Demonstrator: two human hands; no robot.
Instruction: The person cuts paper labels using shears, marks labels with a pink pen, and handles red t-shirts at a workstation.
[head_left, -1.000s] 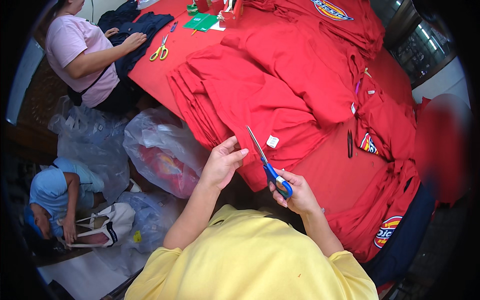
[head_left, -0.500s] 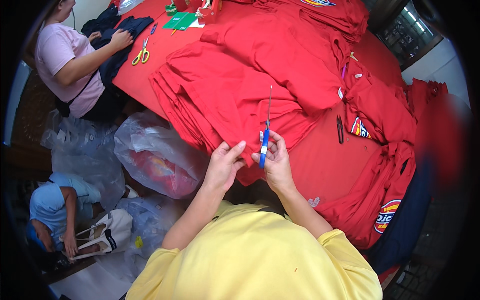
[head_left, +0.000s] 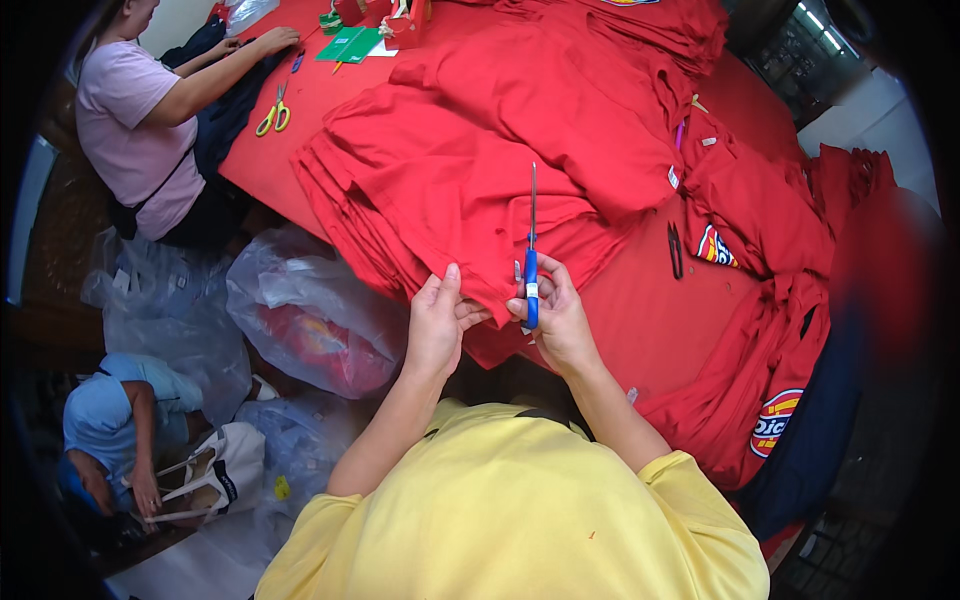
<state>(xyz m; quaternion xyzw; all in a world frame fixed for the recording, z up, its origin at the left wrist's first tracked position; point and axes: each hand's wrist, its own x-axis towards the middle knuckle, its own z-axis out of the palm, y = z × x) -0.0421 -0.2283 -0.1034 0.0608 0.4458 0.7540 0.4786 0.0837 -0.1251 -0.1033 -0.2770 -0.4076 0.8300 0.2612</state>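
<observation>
A pile of red garments (head_left: 430, 170) lies across the table in front of me, its near corner between my hands. My left hand (head_left: 436, 318) grips the cloth at this near edge, thumb raised over it and fingers partly curled. In my right hand (head_left: 562, 318) is a pair of scissors (head_left: 531, 300) with blue handles, seen nearly edge-on. Their long thin blades point away from me over the red cloth. A small white label shows beside the handles, at the garment's corner. The right fingertips are partly hidden behind the scissors and cloth.
On the red table (head_left: 640, 310) lie dark thread snips (head_left: 675, 250), yellow-handled scissors (head_left: 273, 117) and a green card (head_left: 352, 45). More red garments (head_left: 750, 370) hang at the right edge. Plastic bags (head_left: 315, 300) stand at left, near two people (head_left: 140, 110).
My left hand has shifted slightly left and its thumb has lifted upright. The scissors stand a little straighter. At the far left, a person's arms reach farther over dark cloth.
</observation>
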